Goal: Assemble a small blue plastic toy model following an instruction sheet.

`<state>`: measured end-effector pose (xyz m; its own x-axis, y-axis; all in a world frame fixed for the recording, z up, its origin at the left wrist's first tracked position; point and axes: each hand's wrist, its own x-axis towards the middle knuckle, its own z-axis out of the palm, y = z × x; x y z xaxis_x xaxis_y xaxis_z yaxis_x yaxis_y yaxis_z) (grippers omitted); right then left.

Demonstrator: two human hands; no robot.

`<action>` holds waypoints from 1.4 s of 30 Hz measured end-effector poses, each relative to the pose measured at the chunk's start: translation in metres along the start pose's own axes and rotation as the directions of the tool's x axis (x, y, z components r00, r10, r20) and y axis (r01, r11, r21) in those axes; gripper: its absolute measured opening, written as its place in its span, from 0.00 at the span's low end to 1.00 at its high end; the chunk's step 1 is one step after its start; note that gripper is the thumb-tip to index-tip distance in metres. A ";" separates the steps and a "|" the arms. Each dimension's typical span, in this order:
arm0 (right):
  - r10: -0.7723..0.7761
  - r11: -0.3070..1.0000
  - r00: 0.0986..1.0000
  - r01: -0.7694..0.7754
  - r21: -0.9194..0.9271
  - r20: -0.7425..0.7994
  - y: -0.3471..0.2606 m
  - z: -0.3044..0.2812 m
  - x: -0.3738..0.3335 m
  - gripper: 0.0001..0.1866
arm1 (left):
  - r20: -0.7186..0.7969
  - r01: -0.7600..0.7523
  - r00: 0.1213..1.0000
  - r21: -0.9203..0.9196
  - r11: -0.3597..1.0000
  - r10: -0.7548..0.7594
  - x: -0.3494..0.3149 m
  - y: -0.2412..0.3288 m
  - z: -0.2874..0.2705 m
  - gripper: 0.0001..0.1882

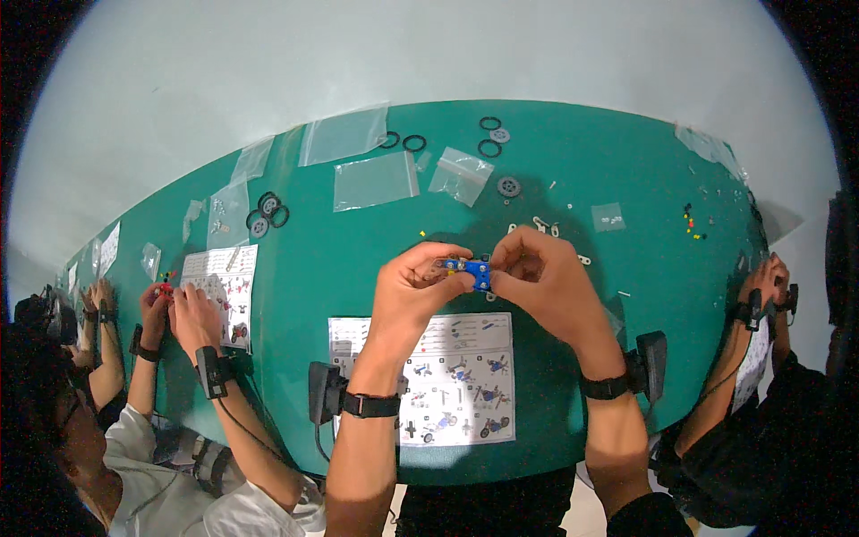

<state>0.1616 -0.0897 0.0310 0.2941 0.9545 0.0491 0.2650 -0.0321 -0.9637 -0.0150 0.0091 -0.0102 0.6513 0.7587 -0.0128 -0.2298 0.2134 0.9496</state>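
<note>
Over the green table, near its middle, the blue part is between your two hands, raised beyond the far edge of the printed sheet. Your left hand is nearly closed, thumb and fingers pinching the part's left end. Your right hand is curled at its right end, fingertips drawn close (whether they grip it or only touch it, you cannot tell from here). Just beyond your right hand are some pale strips. Farther off is a grey wheel, with a clear bag to its left. Your left forearm crosses above the sheet's left side. Well to the left, a co-worker's hands hold a red piece.
</note>
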 end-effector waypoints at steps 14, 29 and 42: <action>0.130 0.973 0.991 -0.124 0.193 -0.018 -0.010 0.003 -0.003 0.06 | 0.080 0.055 0.996 -0.318 0.947 -0.031 0.002 -0.009 0.002 0.22; 0.085 0.996 0.985 -0.080 0.038 -0.150 0.004 0.014 -0.002 0.09 | 0.007 0.002 1.000 -0.142 0.990 -0.001 0.001 -0.010 0.005 0.20; 0.322 0.825 0.945 -0.311 0.472 0.059 0.015 0.021 0.000 0.10 | -0.061 0.092 0.992 -0.222 0.971 -0.108 0.003 -0.004 0.010 0.17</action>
<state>0.1457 -0.0840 0.0113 0.3086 0.9092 -0.2797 -0.3061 -0.1835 -0.9342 -0.0050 0.0040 -0.0108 0.6269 0.7674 -0.1346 -0.3232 0.4134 0.8512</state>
